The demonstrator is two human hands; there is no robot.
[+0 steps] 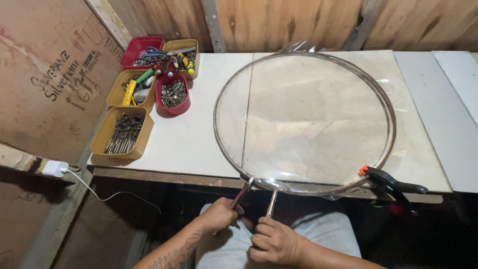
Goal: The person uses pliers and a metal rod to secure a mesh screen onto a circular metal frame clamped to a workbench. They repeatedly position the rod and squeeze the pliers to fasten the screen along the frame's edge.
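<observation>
Workbench (199,149): trays (124,132) of screws (123,133)

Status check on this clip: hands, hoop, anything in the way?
Left hand and right hand each grip a tool at the hoop. Clamp pins the rim.

Bare tabletop (199,134) between bins (124,132) and hoop (304,122).

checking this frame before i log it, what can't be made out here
- Head view: the left hand hides the handle end of the dark-handled tool.
- The right hand covers the handle of the metal tool.
- Mixed tools in the far trays: too small and piled to sort.
- The black spring clamp has its lower part lost in shadow under the table edge.
</observation>
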